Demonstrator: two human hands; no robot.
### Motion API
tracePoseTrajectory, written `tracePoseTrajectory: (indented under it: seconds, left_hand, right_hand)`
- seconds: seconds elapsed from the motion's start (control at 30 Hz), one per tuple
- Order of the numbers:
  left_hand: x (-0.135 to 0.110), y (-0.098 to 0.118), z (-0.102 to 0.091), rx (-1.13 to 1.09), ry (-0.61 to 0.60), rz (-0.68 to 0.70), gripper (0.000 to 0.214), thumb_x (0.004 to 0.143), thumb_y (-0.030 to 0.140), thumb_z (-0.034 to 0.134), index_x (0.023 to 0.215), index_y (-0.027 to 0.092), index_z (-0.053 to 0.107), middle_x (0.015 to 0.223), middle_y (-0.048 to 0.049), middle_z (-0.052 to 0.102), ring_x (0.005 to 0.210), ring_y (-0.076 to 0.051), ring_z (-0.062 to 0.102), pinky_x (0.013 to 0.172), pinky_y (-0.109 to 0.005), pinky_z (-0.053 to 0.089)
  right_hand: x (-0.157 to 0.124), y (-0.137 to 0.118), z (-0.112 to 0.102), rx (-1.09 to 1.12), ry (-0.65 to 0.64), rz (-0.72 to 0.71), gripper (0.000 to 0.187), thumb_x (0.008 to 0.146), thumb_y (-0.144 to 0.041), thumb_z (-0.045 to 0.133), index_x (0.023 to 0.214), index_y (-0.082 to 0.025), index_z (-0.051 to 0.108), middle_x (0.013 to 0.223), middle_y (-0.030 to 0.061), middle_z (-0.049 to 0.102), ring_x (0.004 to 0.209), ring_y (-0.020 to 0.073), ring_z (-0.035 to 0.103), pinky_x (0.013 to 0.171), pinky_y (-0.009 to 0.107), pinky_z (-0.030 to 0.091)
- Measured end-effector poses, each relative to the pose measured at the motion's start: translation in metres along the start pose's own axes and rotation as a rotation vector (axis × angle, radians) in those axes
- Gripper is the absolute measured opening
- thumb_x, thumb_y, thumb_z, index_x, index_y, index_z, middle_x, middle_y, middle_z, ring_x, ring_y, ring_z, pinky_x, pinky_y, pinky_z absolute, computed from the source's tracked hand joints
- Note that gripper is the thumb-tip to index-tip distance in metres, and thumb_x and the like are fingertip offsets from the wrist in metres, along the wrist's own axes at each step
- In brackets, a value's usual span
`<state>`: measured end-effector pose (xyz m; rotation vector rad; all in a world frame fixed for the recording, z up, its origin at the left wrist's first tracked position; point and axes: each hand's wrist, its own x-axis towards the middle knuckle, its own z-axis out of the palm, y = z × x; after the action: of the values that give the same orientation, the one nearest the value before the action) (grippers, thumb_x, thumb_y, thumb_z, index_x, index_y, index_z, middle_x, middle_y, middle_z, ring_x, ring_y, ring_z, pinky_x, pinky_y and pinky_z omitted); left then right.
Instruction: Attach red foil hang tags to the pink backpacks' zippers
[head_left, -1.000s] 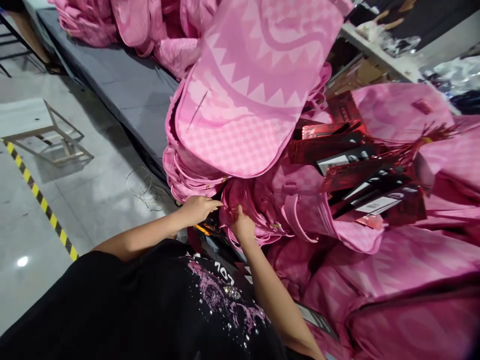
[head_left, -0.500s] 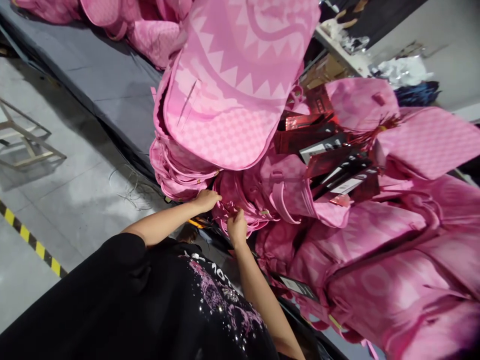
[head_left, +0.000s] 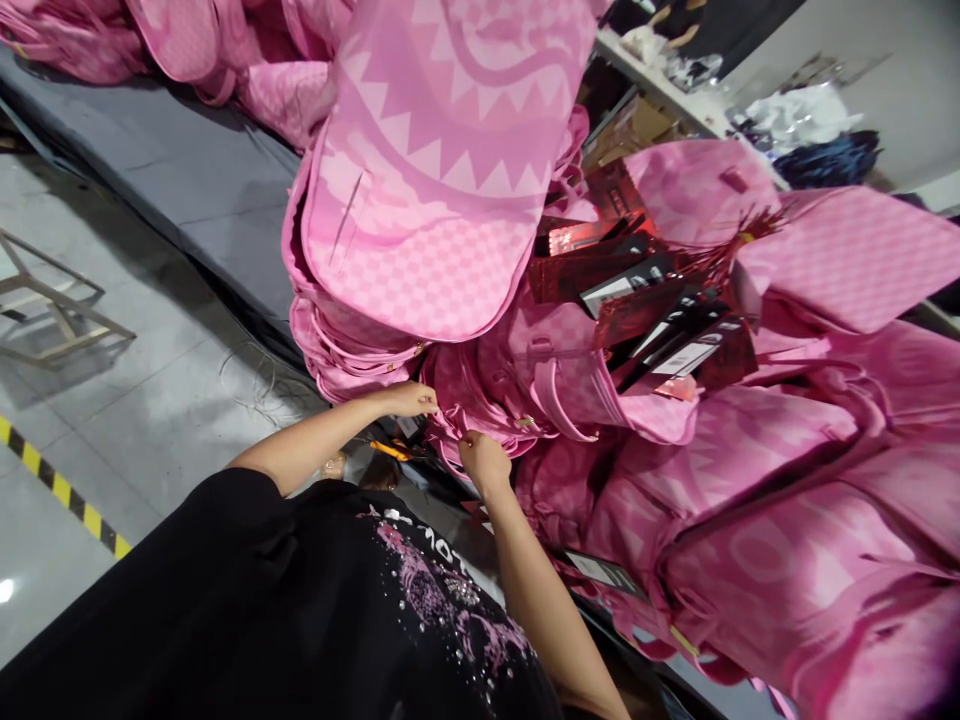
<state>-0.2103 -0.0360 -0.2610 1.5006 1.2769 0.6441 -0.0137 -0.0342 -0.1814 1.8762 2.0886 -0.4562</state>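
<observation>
My left hand (head_left: 412, 398) is closed in a pinch at the front edge of the table, next to the stacked pink backpacks. My right hand (head_left: 485, 462), also closed, is a little nearer to me and to the right. Between and behind the two hands lie the folded straps (head_left: 469, 415) of a pink backpack. What the fingers hold is too small to make out. Just above my hands a pink checkered backpack (head_left: 435, 230) with a shark-mouth print rests on a pile of others.
Red and black hang tags (head_left: 675, 330) lie in a bundle on the bags. More pink backpacks (head_left: 787, 540) crowd the right. Orange-handled scissors (head_left: 391, 450) are at the table edge. A wooden frame stool (head_left: 56, 300) and a yellow-black floor stripe (head_left: 60, 485) are at left.
My hands have moved slightly apart, the right one shifting right and a little toward me. The view has shifted slightly; the backpacks lie as before.
</observation>
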Motion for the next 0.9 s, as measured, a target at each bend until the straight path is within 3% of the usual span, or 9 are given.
tracePoseTrajectory:
  seconds: [0.13,0.23,0.33,0.4,0.5,0.7,0.9]
  left_hand:
    - [-0.01,-0.006,-0.002,-0.101,-0.01,0.096,0.046,0.074,0.019,0.074,0.118,0.017,0.064,0.091,-0.0002,0.071,0.084,-0.012,0.065,0.073,-0.018,0.048]
    - [-0.016,-0.011,0.002,-0.126,0.091,0.138,0.059,0.069,0.005,0.072,0.125,0.018,0.058,0.107,-0.0024,0.069,0.099,-0.013,0.064,0.084,-0.02,0.049]
    - [-0.021,-0.014,0.013,-0.116,0.251,0.135,0.043,0.078,0.005,0.063,0.119,0.018,0.059,0.111,-0.0036,0.068,0.102,-0.014,0.064,0.087,-0.023,0.049]
    - [-0.022,-0.015,0.021,-0.086,0.366,0.116,0.025,0.088,0.012,0.054,0.112,0.017,0.061,0.105,-0.0041,0.068,0.097,-0.014,0.064,0.085,-0.025,0.05]
    - [-0.023,-0.015,0.03,-0.008,0.464,0.137,0.019,0.094,0.019,0.049,0.103,0.018,0.066,0.099,-0.0036,0.069,0.091,-0.014,0.065,0.084,-0.026,0.05]
    - [-0.02,-0.01,0.032,0.219,0.396,0.335,0.02,0.095,0.018,0.052,0.097,0.021,0.072,0.104,-0.0037,0.068,0.095,-0.015,0.061,0.086,-0.028,0.045]
    - [-0.022,-0.003,0.027,0.358,0.369,0.405,0.024,0.097,0.023,0.048,0.094,0.023,0.073,0.115,-0.0057,0.065,0.11,-0.021,0.052,0.1,-0.039,0.034]
  right_hand:
    - [0.009,0.0,0.002,0.161,-0.054,-0.009,0.018,0.077,-0.014,0.06,0.085,-0.018,0.076,0.091,0.0135,0.073,0.094,0.0288,0.068,0.078,0.032,0.045]
    - [0.019,0.003,0.008,0.37,-0.119,0.026,0.011,0.075,-0.016,0.061,0.078,-0.017,0.071,0.072,0.008,0.069,0.07,0.0218,0.066,0.064,0.028,0.044]
    - [0.025,0.008,0.017,0.63,-0.237,0.077,0.008,0.075,-0.026,0.065,0.073,-0.018,0.062,0.059,0.0009,0.061,0.045,0.0128,0.053,0.045,0.023,0.035]
    - [0.026,0.01,0.021,0.791,-0.298,0.106,0.018,0.074,-0.033,0.069,0.073,-0.02,0.056,0.058,-0.0011,0.06,0.041,0.0098,0.048,0.04,0.02,0.03]
    - [0.027,0.012,0.023,0.985,-0.361,0.133,0.027,0.071,-0.038,0.072,0.076,-0.02,0.052,0.06,-0.0011,0.062,0.043,0.0091,0.05,0.039,0.017,0.03]
    - [0.029,0.017,0.013,1.217,-0.464,0.123,0.035,0.063,-0.04,0.08,0.078,-0.018,0.056,0.067,-0.001,0.063,0.054,0.0095,0.055,0.043,0.016,0.036]
    - [0.03,0.02,0.011,1.344,-0.585,0.125,0.039,0.061,-0.039,0.08,0.074,-0.02,0.049,0.055,-0.0103,0.043,0.037,0.0021,0.023,0.036,0.015,0.011]
